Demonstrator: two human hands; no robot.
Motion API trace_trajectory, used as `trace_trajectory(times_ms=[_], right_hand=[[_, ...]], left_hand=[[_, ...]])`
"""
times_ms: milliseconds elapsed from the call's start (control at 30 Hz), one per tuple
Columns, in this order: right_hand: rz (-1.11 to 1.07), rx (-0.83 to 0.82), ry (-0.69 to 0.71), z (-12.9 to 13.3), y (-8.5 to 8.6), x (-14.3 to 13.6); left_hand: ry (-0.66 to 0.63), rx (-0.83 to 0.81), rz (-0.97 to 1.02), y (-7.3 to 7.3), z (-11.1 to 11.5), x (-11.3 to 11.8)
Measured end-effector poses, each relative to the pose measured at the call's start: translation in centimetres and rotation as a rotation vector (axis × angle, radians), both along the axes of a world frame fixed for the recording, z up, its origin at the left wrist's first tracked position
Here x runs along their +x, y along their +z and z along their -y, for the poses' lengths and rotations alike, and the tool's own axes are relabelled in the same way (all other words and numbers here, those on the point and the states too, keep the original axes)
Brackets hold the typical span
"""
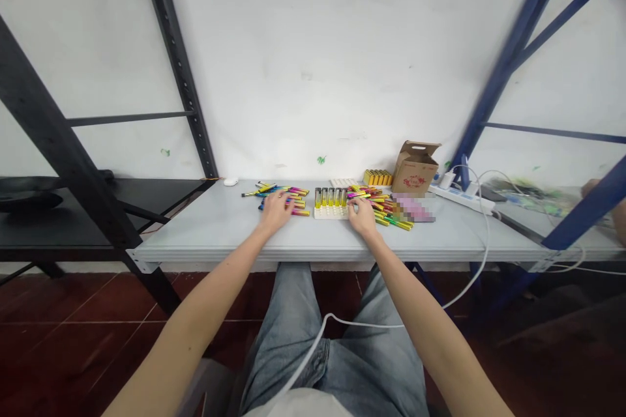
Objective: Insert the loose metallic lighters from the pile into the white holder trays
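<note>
We take this for a simple workshop: a grey worktop between a black metal frame at left and a blue metal frame at right, batches of shiny coloured tubes, a power strip, a bare, green-smudged wall on the far side, and red floor tiles.

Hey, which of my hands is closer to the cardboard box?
Your right. The right hand is at the white rack's right end, with the cardboard box beyond it to the right; the left hand is farther off, left of the rack.
</note>
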State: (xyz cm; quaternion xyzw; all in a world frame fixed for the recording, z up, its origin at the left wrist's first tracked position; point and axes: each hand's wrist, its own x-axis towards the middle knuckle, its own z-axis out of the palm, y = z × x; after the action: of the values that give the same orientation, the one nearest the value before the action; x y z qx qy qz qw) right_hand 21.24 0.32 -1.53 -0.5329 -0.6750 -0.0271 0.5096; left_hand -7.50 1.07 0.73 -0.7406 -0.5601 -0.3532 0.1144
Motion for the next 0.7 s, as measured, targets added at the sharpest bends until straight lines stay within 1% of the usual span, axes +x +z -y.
trace_trajectory(times_ms=[67,133,233,300,333,400,467,600,700], right_hand=[[-0.037,0.006,0.005,0.1,0.1,0.1],[-0.063,-0.002,0.004,0.1,0.1,0.1],[-0.073,-0.043,0.004,0.3,0.3,0.0],[-0.067,-0.063,0.017,0.5,0.4,-0.1],[-0.063,-0.058,0.026,0.6,0.4,-0.1],[-0.058,-0.021,0.041,0.8,0.5,-0.2],[-0.056,0.023,0.048,1.0,0.7,-0.2],[-0.071,0.03,0.039,1.0,0.7,-0.2],[-0.104,0.02,0.029,1.1,0.7,-0.1]], left_hand=[[0.164,-0.041,0.091,0.2,-0.8,-3.1],[0.295,-0.088,0.129,0.3,-1.4,-6.2],[0.399,-0.276,0.116,0.4,-2.3,-10.5],[0.466,-0.389,0.11,0.4,-3.0,-12.6],[0.468,-0.416,0.083,0.5,-3.4,-13.4],[0.431,-0.438,0.016,0.5,-4.4,-14.4],[0.388,-0.46,-0.043,0.5,-5.5,-14.6],[0.353,-0.581,-0.081,1.0,-7.1,-13.8],[0.348,-0.617,-0.117,1.7,-6.9,-12.9]])
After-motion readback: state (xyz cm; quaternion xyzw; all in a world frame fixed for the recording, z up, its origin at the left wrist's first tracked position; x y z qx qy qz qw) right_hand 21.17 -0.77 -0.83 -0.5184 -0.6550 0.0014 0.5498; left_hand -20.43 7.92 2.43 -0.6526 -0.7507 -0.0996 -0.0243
